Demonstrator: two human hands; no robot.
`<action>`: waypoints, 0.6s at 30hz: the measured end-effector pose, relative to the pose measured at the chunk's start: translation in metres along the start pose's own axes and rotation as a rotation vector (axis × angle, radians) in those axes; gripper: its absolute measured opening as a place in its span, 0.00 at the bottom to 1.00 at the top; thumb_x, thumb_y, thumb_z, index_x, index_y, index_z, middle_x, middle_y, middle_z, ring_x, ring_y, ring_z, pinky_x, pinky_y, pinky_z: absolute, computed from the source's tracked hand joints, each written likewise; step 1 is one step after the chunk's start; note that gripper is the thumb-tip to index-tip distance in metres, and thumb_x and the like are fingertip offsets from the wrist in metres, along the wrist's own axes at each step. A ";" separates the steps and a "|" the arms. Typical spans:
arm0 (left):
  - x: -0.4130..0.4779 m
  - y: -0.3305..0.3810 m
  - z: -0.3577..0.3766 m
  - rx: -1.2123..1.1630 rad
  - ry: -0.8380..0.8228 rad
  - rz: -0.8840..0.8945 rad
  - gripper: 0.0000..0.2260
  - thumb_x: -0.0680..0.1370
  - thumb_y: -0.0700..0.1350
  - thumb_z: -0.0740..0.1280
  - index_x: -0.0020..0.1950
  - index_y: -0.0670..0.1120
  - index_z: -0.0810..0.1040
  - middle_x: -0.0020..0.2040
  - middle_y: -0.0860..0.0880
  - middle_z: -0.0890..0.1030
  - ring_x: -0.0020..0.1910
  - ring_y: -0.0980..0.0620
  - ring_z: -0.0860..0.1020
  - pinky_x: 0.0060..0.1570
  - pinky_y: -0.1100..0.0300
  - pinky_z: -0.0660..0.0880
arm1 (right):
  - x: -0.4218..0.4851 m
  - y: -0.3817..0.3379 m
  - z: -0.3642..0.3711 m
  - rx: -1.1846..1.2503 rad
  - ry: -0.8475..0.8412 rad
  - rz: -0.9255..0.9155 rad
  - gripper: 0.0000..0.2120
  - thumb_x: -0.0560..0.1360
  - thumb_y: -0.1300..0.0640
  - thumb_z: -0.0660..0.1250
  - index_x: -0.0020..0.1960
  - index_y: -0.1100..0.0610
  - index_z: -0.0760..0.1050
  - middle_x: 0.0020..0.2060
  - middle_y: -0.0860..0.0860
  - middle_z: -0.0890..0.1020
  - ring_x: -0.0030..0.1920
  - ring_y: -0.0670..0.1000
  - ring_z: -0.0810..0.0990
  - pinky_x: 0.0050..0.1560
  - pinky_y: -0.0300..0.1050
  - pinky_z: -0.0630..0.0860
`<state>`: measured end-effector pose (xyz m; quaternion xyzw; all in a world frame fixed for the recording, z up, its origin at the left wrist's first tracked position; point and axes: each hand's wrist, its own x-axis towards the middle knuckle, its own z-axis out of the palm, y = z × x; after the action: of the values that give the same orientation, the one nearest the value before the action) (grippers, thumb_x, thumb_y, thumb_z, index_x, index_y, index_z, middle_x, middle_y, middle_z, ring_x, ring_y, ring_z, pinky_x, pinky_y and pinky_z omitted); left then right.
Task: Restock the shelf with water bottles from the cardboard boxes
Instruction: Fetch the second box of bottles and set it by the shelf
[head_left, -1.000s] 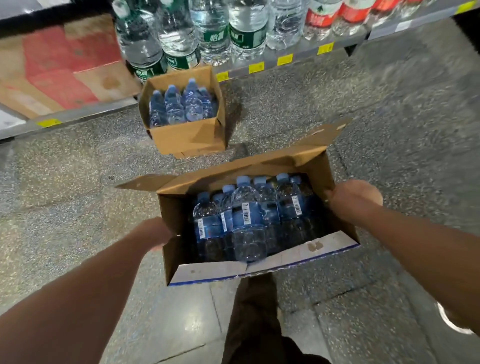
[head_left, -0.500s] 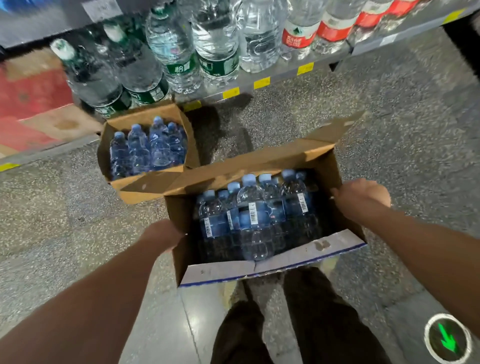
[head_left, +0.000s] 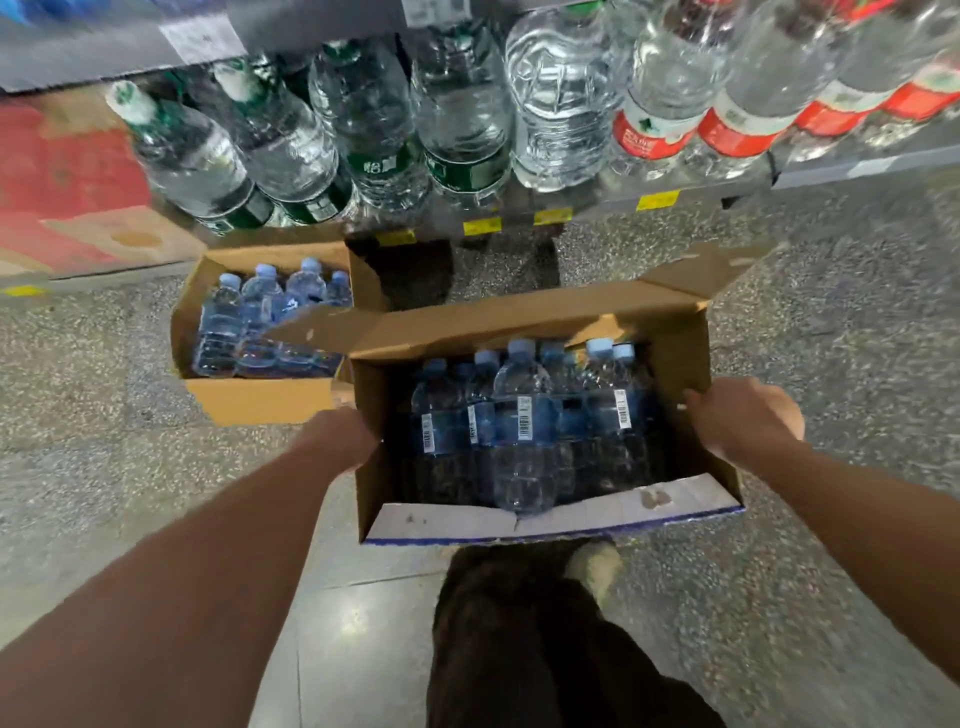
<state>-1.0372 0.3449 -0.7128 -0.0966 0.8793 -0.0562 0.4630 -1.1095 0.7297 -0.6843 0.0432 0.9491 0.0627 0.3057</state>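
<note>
Above the floor (head_left: 831, 364), before the shelf (head_left: 675, 202), the cardboard box (head_left: 519, 322) of water bottles (head_left: 519, 415) hangs between two hands: heavy, soft-walled, better held underneath. The right hand (head_left: 743, 421) clasps its wall; the left hand (head_left: 343, 436) hides its fingers.

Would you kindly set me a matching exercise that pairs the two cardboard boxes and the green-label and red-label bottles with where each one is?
Things:
1. larger box
2. smaller box
3. green-label bottles
4. red-label bottles

Places:
A. on the shelf, right part
B. on the floor, left of the other box
C. held between left hand and right hand
D. on the shelf, middle and left part

Pairs: 1-C; 2-B; 3-D; 4-A.
</note>
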 end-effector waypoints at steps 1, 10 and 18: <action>0.010 0.007 -0.003 0.012 -0.009 0.009 0.15 0.81 0.45 0.56 0.64 0.42 0.74 0.61 0.41 0.77 0.61 0.42 0.76 0.56 0.53 0.73 | 0.012 0.005 -0.002 -0.015 0.003 0.013 0.18 0.81 0.49 0.52 0.45 0.58 0.74 0.35 0.55 0.71 0.39 0.57 0.72 0.36 0.45 0.66; 0.101 0.054 -0.036 -0.136 -0.048 0.009 0.15 0.81 0.48 0.58 0.60 0.40 0.77 0.57 0.41 0.79 0.56 0.43 0.78 0.49 0.56 0.74 | 0.100 0.018 0.010 0.067 -0.026 0.149 0.22 0.82 0.47 0.52 0.47 0.60 0.79 0.51 0.62 0.80 0.49 0.60 0.79 0.41 0.44 0.69; 0.204 0.075 -0.040 -0.312 -0.079 -0.088 0.11 0.79 0.48 0.62 0.41 0.43 0.74 0.38 0.47 0.76 0.40 0.48 0.77 0.41 0.56 0.73 | 0.207 0.006 0.061 0.083 -0.133 0.074 0.24 0.82 0.48 0.49 0.54 0.66 0.77 0.54 0.65 0.78 0.56 0.63 0.77 0.57 0.54 0.73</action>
<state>-1.1914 0.3736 -0.8682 -0.2078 0.8534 0.0646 0.4737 -1.2409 0.7661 -0.8511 0.0948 0.9262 0.0313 0.3637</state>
